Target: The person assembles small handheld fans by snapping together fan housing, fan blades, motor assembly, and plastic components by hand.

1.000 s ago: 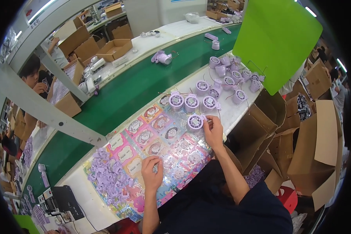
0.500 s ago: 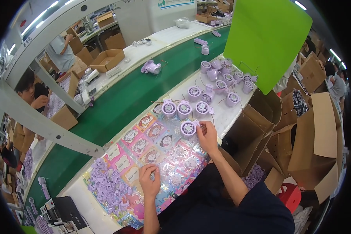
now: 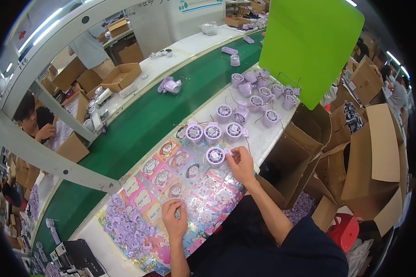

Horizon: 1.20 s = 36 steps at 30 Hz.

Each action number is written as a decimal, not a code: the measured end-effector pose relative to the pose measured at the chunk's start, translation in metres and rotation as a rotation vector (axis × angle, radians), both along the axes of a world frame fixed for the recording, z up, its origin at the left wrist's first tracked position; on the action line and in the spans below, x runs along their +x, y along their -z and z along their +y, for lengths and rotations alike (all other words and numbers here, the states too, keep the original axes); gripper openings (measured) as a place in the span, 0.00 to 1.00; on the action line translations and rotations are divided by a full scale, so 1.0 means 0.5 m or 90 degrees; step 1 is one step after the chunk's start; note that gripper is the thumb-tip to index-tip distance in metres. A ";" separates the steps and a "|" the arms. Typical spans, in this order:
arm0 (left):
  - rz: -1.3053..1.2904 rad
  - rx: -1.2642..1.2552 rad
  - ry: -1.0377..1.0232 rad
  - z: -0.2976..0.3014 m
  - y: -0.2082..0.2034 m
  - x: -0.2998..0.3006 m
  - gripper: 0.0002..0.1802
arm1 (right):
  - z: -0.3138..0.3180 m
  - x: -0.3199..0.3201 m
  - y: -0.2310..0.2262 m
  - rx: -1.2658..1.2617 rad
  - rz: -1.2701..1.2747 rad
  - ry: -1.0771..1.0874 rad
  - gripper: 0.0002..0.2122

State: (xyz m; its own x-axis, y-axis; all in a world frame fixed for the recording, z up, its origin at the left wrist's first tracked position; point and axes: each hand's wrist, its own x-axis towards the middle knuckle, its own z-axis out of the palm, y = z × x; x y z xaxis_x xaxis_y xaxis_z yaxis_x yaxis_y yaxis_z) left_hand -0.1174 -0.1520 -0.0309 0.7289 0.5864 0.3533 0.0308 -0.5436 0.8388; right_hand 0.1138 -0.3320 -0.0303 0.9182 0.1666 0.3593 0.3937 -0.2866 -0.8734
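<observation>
My right hand (image 3: 241,167) pinches the small side tab of a round lilac fan housing (image 3: 215,157), which stands upright on a colourful cartoon sheet (image 3: 174,190). A pale square piece shows in the middle of its spoked top. Just beyond it stand similar lilac housings (image 3: 212,133), some with thin wires trailing out. Over the lower middle of the sheet, my left hand (image 3: 174,219) has its fingers curled in; whatever they may hold is hidden. Left of that hand lies a heap of small lilac plastic parts (image 3: 127,226).
A green conveyor belt (image 3: 138,117) runs beyond the white worktop, carrying a few lilac parts. A bright green panel (image 3: 312,51) rises at the far right. Open cardboard boxes (image 3: 291,161) stand by the right edge. A grey metal post (image 3: 74,173) crosses at left; a person sits across the belt.
The whole view has shifted slightly, moving the scene a little left. My right hand still pinches the fan housing's tab, and my left hand stays curled over the sheet.
</observation>
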 end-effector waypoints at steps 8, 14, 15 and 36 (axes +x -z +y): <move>-0.003 0.000 -0.001 0.000 0.006 -0.004 0.05 | 0.000 -0.002 0.003 0.025 0.013 0.005 0.11; 0.005 0.012 -0.004 -0.004 0.002 0.002 0.04 | 0.001 0.001 0.007 0.021 0.007 0.004 0.10; 0.006 -0.009 -0.016 -0.006 0.009 0.006 0.04 | -0.005 0.000 0.009 0.018 0.014 0.009 0.11; -0.077 -0.147 -0.093 0.142 0.022 0.315 0.05 | -0.001 -0.009 -0.057 -0.053 -0.215 0.114 0.08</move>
State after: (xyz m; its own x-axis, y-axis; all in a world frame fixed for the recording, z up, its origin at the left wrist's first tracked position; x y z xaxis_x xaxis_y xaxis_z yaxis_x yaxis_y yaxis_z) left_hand 0.0400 -0.0812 -0.0422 0.5921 0.7567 0.2770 -0.0132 -0.3346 0.9423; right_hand 0.1095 -0.3327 -0.0018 0.7682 0.0563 0.6377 0.5921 -0.4412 -0.6744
